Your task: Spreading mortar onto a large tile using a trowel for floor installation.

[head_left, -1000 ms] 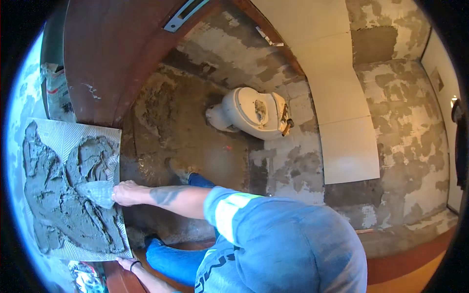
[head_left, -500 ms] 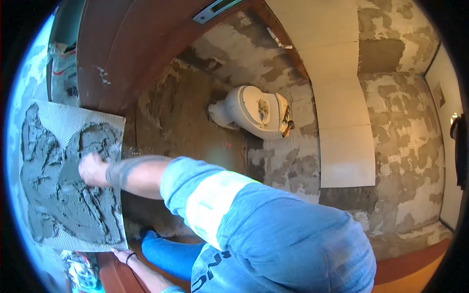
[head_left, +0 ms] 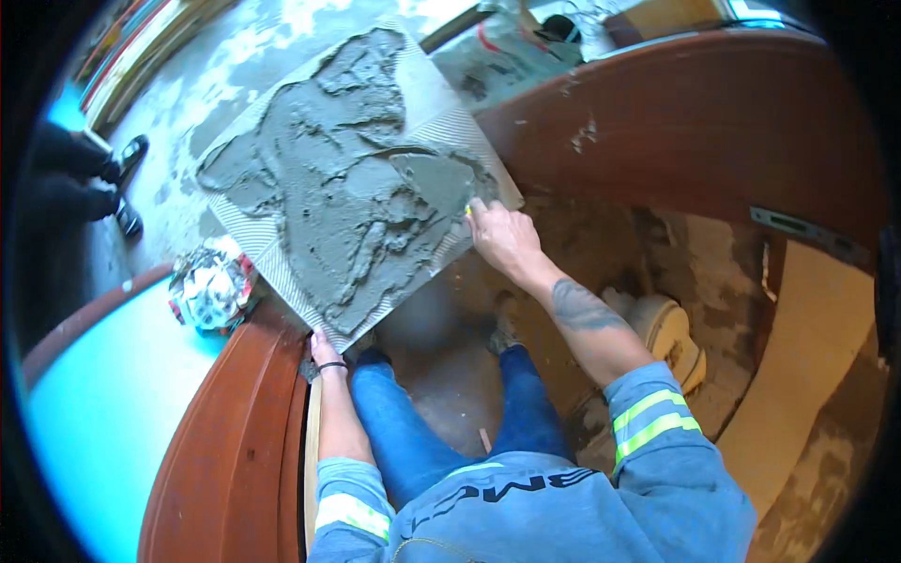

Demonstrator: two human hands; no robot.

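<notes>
My right hand (head_left: 507,242) is closed around the handle of a trowel (head_left: 434,180), a bit of yellow showing at the fingers. Its grey-coated, pointed blade lies on the wet mortar (head_left: 314,178). Thick, uneven mortar covers most of a large square tile (head_left: 458,124), whose ribbed pale back shows along the edges and corners. At the tile's near corner, my left hand (head_left: 325,347) grips the edge, with some fingers hidden under it.
Reddish-brown wooden doors stand at the left (head_left: 230,441) and right (head_left: 694,122). A stuffed clear bag (head_left: 214,286) sits by the tile's left corner. Another person's legs (head_left: 80,183) are at far left. A toilet (head_left: 662,333) stands behind my right forearm.
My view has swung left, bringing the tile nearer the middle. The right hand has moved to the tile's right edge, and the trowel blade now shows. My left hand stays at the near corner.
</notes>
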